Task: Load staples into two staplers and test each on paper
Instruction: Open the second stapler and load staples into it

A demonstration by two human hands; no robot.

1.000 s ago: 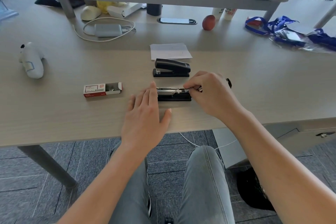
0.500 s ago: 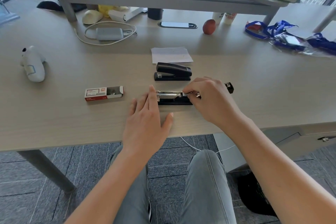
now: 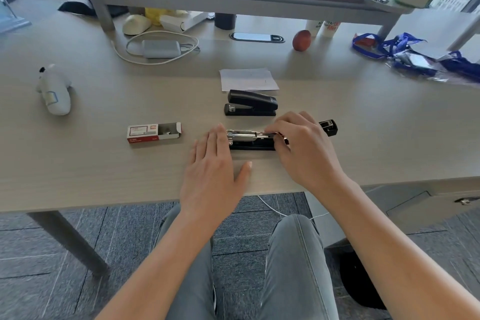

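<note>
Two hands (image 3: 213,163) (image 3: 304,145) at opened black metal stapler (image 3: 250,139): left fingers flat, right pinching staples; rigid, hold base.

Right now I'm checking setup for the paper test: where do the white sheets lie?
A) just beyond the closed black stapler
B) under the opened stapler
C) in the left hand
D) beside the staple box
A: the white sheets lie flat on the desk just past the closed black stapler, away from both hands.
</note>
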